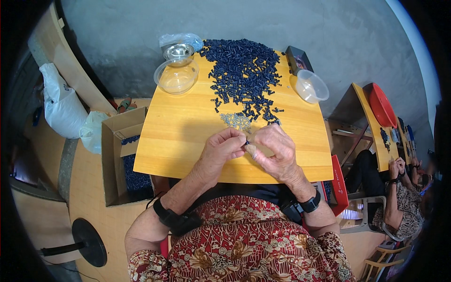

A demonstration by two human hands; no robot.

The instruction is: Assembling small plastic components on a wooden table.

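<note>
Gray wall at the back, yellow wood bench point(174, 141) in front of it. Big heap of small dark blue pieces point(244, 66) covers the far middle of the bench, thinning out toward the person. Small pile of silver pins point(235, 121) at its near end, just beyond the hands.

2 bare hands over the near part of the bench, fingertips close together. Left hand point(228, 143) – thumb and index finger pinched on 1 small dark part point(246, 142), which sits between the 2 hands. Right hand point(274, 149) – fingers curled, thumb right beside the dark part; can't tell if it grips anything itself. Dark band on each wrist.

Far left of bench: clear plastic bowl point(176, 80), metal bowl point(178, 50) behind it, plastic bag point(188, 39) next to that. Far right: clear tub point(312, 87), tilted, near a black tray point(299, 60).

Left of bench: open cardboard box point(111, 164) with dark pieces inside, white sack point(62, 103) farther back. Red bin point(340, 185) by the right side. Off right, another person point(401, 209) sits at a second bench point(373, 129) with a red basin point(382, 104) on it.
</note>
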